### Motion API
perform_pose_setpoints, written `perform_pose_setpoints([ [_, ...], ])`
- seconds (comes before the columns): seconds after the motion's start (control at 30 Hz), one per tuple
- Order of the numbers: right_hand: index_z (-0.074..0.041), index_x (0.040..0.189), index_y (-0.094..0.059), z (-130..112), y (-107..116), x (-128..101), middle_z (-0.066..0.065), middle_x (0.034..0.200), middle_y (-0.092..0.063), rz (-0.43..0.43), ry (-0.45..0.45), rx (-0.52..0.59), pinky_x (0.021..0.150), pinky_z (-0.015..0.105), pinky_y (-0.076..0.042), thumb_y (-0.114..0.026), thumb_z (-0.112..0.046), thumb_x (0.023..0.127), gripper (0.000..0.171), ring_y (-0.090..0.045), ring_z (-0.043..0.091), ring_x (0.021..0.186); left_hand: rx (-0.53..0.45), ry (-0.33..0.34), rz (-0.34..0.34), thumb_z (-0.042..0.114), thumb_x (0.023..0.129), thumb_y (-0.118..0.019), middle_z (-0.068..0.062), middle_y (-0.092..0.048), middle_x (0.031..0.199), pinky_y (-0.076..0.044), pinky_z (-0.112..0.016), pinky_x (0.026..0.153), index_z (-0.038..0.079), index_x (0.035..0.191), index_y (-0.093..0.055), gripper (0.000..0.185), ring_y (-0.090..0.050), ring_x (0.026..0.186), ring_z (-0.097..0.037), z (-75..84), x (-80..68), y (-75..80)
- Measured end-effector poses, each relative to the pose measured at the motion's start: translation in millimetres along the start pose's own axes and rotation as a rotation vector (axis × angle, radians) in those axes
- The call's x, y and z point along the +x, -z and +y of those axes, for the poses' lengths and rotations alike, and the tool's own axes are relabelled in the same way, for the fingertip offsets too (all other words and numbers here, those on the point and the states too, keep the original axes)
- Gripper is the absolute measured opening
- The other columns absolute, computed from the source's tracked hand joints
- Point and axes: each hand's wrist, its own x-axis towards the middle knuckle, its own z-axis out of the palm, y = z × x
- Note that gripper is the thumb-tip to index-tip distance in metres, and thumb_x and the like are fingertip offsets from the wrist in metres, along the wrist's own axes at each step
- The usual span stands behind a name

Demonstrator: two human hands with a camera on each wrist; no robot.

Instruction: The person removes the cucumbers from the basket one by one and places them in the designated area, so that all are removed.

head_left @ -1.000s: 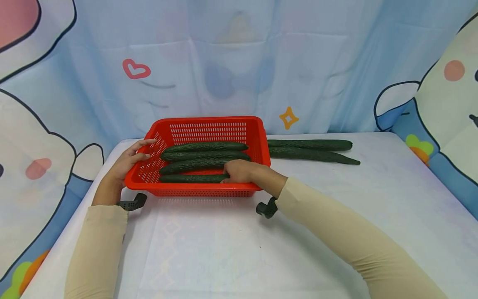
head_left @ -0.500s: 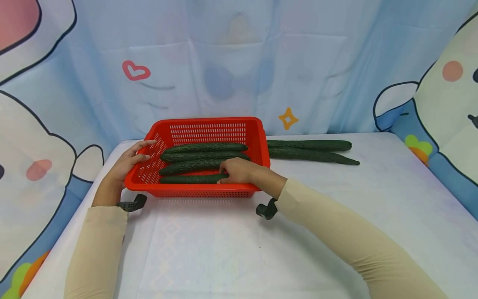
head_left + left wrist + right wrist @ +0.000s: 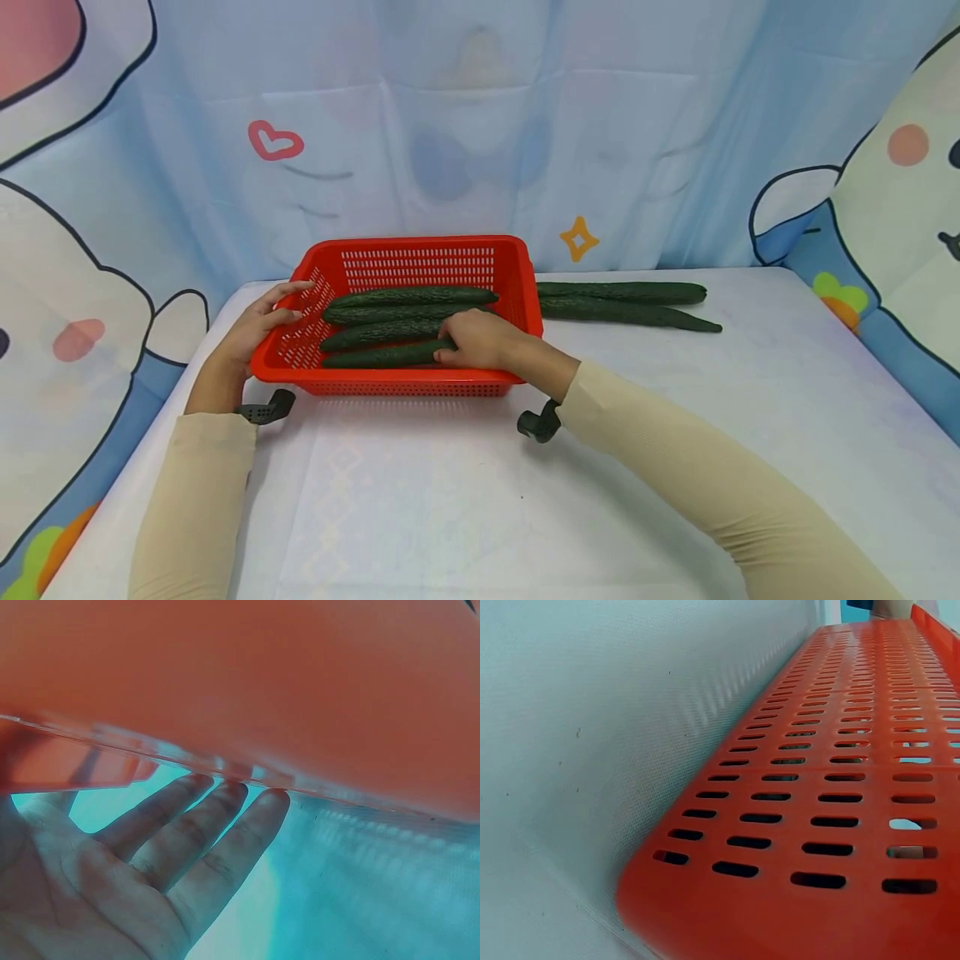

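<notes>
R hand grips R end of the nearest cuke inside red basket; its free length runs L of that hand. 3 other cukes lie just beyond. L hand holds basket's L rim, fingers over edge, other fingertips touching outside. 2 loose cukes on tabletop, beyond & R of R hand.

The left sleeve was plain beige and close-fitting; the right sleeve matched it, with bunched creases; the left wrist camera was black and dotted; the right wrist camera, black and rounded.
</notes>
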Motion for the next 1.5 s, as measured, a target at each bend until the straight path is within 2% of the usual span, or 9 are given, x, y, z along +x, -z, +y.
perform_pose_setpoints([
  [0.13, -0.01, 0.122, -0.059, -1.0, 0.5, -1.5, 0.004, 0.117, -0.063, 0.052, -0.01, -0.025, 0.089, 0.035, -0.051, -0.055, -0.038, 0.089, 0.043, -0.06, 0.016, 0.104, 0.001, -0.004, -0.005, 0.018, 0.094, -0.049, -0.013, -0.028, 0.14, -0.056, -0.036, 0.077, 0.027, 0.14, -0.036, 0.049, -0.056, 0.104, -0.021, 0.6, 0.2, -0.8],
  [0.3, -0.011, 0.123, -0.058, -1.3, 1.7, -4.0, 0.004, 0.121, -0.06, 0.111, -0.02, -0.041, 0.082, 0.032, -0.053, -0.052, -0.041, 0.09, 0.044, -0.06, 0.015, 0.101, 0.017, -0.012, -0.006, 0.018, 0.094, -0.048, -0.014, -0.029, 0.14, -0.056, -0.036, 0.077, 0.027, 0.139, -0.036, 0.048, -0.058, 0.104, -0.022, 2.8, 0.7, -1.7],
  [0.57, -0.011, 0.121, -0.057, -1.5, 3.2, -6.4, 0.003, 0.119, -0.06, 0.18, 0.005, -0.016, 0.08, 0.033, -0.053, -0.05, -0.04, 0.091, 0.043, -0.06, 0.014, 0.096, -0.024, 0.002, -0.014, 0.016, 0.093, -0.049, -0.012, -0.03, 0.138, -0.055, -0.036, 0.077, 0.027, 0.139, -0.037, 0.048, -0.058, 0.103, -0.022, 2.3, 0.4, -0.4],
  [0.83, -0.011, 0.119, -0.057, -2.0, 3.5, -9.2, 0.003, 0.116, -0.059, 0.277, 0.039, 0.017, 0.081, 0.033, -0.053, -0.05, -0.039, 0.091, 0.041, -0.059, 0.014, 0.097, -0.01, 0.022, 0.002, 0.018, 0.093, -0.05, -0.012, -0.029, 0.14, -0.055, -0.036, 0.077, 0.029, 0.139, -0.037, 0.049, -0.056, 0.104, -0.021, 0.0, 1.6, 1.7],
  [1.1, -0.012, 0.118, -0.056, -0.9, 4.4, -15.4, 0.0, 0.114, -0.058, 0.363, 0.051, -0.002, 0.077, 0.03, -0.052, -0.05, -0.04, 0.09, 0.04, -0.057, 0.013, 0.093, -0.026, -0.004, -0.009, 0.015, 0.093, -0.049, -0.012, -0.03, 0.139, -0.055, -0.038, 0.078, 0.028, 0.139, -0.038, 0.048, -0.058, 0.102, -0.018, -2.1, 1.7, 3.3],
  [1.3, -0.011, 0.115, -0.056, 2.0, 11.4, -29.4, -0.001, 0.105, -0.058, 0.409, 0.071, 0.004, 0.068, 0.027, -0.05, -0.052, -0.038, 0.089, 0.038, -0.054, 0.011, 0.082, -0.031, 0.002, -0.011, 0.015, 0.093, -0.049, -0.012, -0.03, 0.139, -0.055, -0.037, 0.078, 0.028, 0.138, -0.038, 0.048, -0.06, 0.098, -0.015, -2.5, 2.9, 3.3],
  [1.5, -0.012, 0.113, -0.056, 7.8, 18.1, -51.2, -0.002, 0.1, -0.057, 0.447, 0.088, -0.01, 0.062, 0.025, -0.047, -0.054, -0.037, 0.089, 0.035, -0.051, 0.009, 0.077, -0.026, 0.007, -0.013, 0.016, 0.094, -0.049, -0.012, -0.029, 0.139, -0.055, -0.037, 0.078, 0.028, 0.138, -0.038, 0.047, -0.059, 0.101, -0.018, -1.7, 1.3, 2.7],
])
